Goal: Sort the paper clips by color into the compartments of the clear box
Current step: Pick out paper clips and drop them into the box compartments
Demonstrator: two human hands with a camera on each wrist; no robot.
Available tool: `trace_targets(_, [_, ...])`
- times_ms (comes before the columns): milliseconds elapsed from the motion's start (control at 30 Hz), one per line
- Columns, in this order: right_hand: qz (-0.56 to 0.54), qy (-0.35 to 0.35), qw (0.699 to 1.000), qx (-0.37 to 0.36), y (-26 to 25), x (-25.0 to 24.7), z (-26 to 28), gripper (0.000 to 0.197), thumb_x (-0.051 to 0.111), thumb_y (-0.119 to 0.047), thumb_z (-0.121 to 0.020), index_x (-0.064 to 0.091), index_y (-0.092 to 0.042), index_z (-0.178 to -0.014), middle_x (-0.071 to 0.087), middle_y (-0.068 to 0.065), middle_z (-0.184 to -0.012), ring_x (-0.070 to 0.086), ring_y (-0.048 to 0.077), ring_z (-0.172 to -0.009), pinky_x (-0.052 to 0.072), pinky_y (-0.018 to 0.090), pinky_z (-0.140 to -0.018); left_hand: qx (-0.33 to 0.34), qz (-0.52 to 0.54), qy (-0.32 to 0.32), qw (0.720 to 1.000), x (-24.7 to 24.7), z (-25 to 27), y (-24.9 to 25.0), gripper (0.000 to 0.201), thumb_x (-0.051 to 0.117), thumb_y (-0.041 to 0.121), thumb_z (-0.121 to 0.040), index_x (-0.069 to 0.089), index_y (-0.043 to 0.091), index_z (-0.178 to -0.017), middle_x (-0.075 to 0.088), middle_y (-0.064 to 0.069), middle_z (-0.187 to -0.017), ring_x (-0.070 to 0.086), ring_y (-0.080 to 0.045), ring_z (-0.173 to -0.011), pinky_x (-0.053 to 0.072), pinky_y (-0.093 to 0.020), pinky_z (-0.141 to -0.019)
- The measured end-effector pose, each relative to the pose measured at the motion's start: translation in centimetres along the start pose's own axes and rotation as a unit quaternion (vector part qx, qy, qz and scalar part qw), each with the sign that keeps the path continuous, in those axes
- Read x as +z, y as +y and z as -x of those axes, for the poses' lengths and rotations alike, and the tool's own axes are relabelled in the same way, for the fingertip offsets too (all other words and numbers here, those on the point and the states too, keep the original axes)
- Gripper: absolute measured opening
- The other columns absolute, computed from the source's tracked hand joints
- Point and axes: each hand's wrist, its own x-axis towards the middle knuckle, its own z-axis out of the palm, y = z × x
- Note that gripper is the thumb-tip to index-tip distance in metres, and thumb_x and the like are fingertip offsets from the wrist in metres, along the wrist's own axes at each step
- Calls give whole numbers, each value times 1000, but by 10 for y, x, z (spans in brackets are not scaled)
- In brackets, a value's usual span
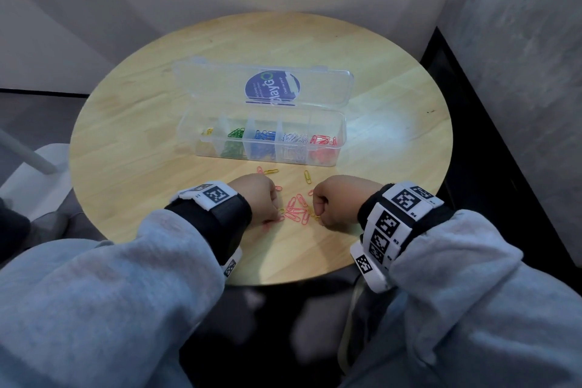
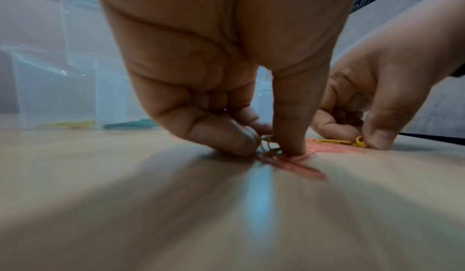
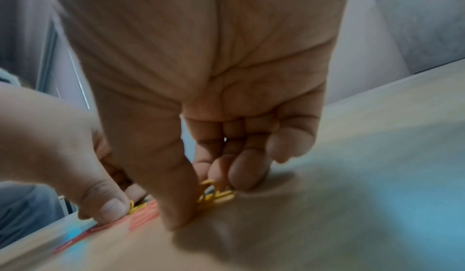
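Lying loose between both hands, the red and yellow paper clips (image 1: 297, 209) wait just in front of the clear box (image 1: 261, 135), whose lid is laid back. The left hand (image 1: 256, 198) pinches a yellow clip (image 2: 268, 146) against the tabletop (image 1: 141, 135); the right hand (image 1: 335, 203) pinches another yellow clip (image 3: 214, 194). Open room reaches to the box; the near edge lies close behind the wrists.
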Motion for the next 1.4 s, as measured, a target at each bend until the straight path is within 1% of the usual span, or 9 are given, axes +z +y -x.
trace_targets(200, [4,19,1000,-12,0,0,4,9,52,-12,-83,55,-19,-79,65,1,-96,57,19,-85,42,24,-64,-5,2,22,1000,1,0,-2,25,72,21,-79,52,21,-63,59,4,-69,54,-16,-77,38,-23,-65])
trace_targets(433, [-117,34,992,31,8,-4,0,14,60,-6,-79,60,-21,-80,57,-10,-74,58,12,-73,50,29,-71,-27,-58,15,998,-1,2,3,34,70,32,-81,70,5,-101,71,-8,-101,63,-24,-96,46,-30,-77])
trace_targets(600, [-337,16,940,52,17,-15,1,13,58,2,-85,61,-8,-78,65,10,-67,62,20,-57,57,29,-66,-23,-90,-3,996,0,2,4,36,64,36,-85,68,7,-107,69,-8,-109,62,-22,-97,46,-31,-79])
trace_targets(733, [-441,0,895,68,14,-14,1,15,48,2,-89,54,-5,-77,56,13,-66,55,20,-53,53,29,-55,-6,-74,5,997,1,3,0,21,66,32,-84,69,12,-88,70,-7,-101,56,-20,-84,38,-24,-69])
trace_targets(867, [-362,-10,931,45,8,-10,-5,12,48,-7,-86,55,-13,-79,60,13,-74,51,23,-59,45,34,-60,24,-32,29,999,3,2,-5,25,69,22,-80,51,20,-62,63,1,-80,55,-18,-80,37,-23,-64])
trace_targets(1033, [-91,31,995,39,-7,-4,-7,14,61,-29,-84,60,-16,-86,61,1,-86,55,19,-80,45,28,-68,45,112,13,993,1,2,-15,24,72,14,-76,51,23,-66,56,9,-64,51,-7,-58,41,-19,-55])
trace_targets(1133, [-50,22,997,62,-12,-6,-16,26,61,-28,-84,65,-7,-99,67,8,-95,62,23,-85,50,31,-71,42,250,-17,967,-7,3,-25,15,69,7,-79,63,20,-81,59,5,-63,52,-11,-57,46,-23,-66])
trace_targets(1233, [-37,8,997,65,-16,-7,-22,26,60,-19,-81,67,-4,-101,70,12,-101,63,25,-82,52,32,-73,32,371,-34,928,-21,6,-35,15,63,2,-86,67,17,-83,55,1,-62,48,-9,-53,44,-14,-51])
trace_targets(1400, [-59,-18,995,75,-10,-9,-22,21,65,-21,-76,68,-5,-89,70,10,-89,61,23,-75,53,31,-74,-32,604,-18,796,-39,10,-44,21,47,6,-92,60,10,-77,47,0,-62,44,-5,-42,40,-11,-40])
